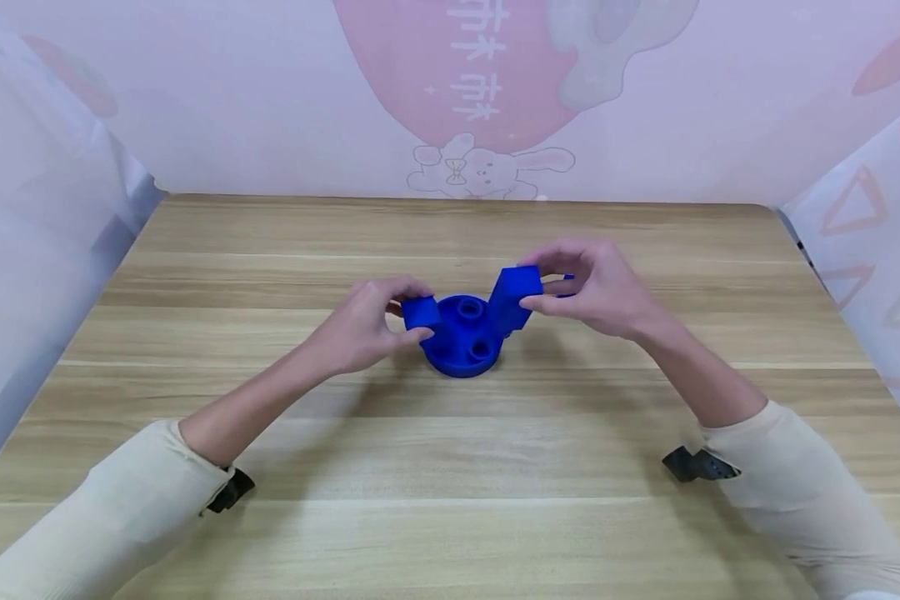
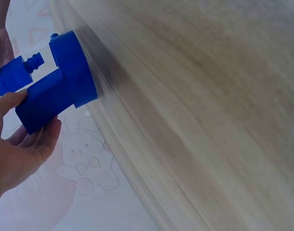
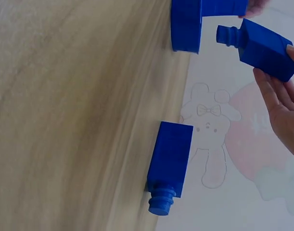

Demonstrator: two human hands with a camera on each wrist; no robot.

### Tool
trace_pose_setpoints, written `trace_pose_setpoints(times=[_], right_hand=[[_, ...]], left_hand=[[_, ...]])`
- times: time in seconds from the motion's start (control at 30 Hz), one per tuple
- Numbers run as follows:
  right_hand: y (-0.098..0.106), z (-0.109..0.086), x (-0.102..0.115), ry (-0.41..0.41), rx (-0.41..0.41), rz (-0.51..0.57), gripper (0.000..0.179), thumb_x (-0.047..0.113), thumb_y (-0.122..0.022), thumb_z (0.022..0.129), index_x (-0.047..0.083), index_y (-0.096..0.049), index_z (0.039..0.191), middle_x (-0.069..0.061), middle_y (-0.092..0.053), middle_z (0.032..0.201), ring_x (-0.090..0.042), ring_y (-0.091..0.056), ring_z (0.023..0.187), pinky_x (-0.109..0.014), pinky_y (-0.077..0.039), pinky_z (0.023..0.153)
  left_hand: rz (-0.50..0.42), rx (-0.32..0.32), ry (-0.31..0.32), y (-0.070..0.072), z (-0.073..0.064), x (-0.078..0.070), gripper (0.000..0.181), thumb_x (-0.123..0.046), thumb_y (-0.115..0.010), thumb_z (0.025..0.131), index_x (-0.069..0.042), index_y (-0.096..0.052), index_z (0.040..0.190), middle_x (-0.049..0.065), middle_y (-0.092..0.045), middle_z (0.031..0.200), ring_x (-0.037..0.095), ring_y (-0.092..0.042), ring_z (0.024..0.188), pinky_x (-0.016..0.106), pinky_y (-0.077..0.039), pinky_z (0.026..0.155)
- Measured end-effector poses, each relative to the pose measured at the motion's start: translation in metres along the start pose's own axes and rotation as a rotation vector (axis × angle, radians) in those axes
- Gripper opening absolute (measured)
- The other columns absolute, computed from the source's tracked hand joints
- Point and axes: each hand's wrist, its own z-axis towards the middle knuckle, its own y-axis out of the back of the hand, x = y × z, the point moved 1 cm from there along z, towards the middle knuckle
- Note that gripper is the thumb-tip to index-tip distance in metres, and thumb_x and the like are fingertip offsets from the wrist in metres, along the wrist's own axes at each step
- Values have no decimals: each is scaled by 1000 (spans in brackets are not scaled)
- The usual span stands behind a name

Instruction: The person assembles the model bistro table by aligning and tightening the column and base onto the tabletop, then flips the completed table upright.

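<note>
A round blue base (image 1: 461,365) with ring-shaped sockets lies flat on the table. My left hand (image 1: 371,329) pinches a blue rectangular block (image 2: 43,101) between thumb and fingers. That block stands upright at the base's left side, its lower end against the base. In my right hand (image 1: 596,287) is a second blue block (image 3: 267,50), held tilted above the base's right side. Its ribbed round neck (image 3: 227,36) points down toward the base, with a gap between them in the right wrist view.
A third blue block (image 3: 171,159) with a ribbed neck lies on the wooden table (image 1: 450,483), mostly hidden behind the right hand in the head view. A printed pale wall panel (image 1: 270,108) rises behind the table's far edge. Dark devices stick out at both sleeve cuffs.
</note>
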Motion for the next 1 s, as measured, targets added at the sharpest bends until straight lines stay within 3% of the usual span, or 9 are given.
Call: trace_pose_setpoints(times=[0.2,0.4,1.0], right_hand=[[-11,3,-5,52,63,29,39,-16,-79,80,-14,-67,117,-22,-69,117,-25,-73,104,-41,-61,88],[-17,6,-8,85,68,52,39,-18,-78,78,-15,-67,116,-21,-70,113,-22,-72,103,-44,-61,89],[-28,9,-23,119,163,31,40,-16,-79,81,-13,-67,118,-23,-70,117,-27,-71,107,-42,-60,93]], left_hand=[[-18,17,13,3,1,1,41,1,-82,85,10,-67,122,20,-72,119,34,-69,105,49,-58,94],[-37,1,39,3,3,2,41,0,-85,82,9,-68,119,19,-72,115,33,-69,104,47,-59,93],[-87,25,7,6,6,11,37,2,-81,86,12,-68,120,24,-71,117,37,-67,109,48,-57,97]])
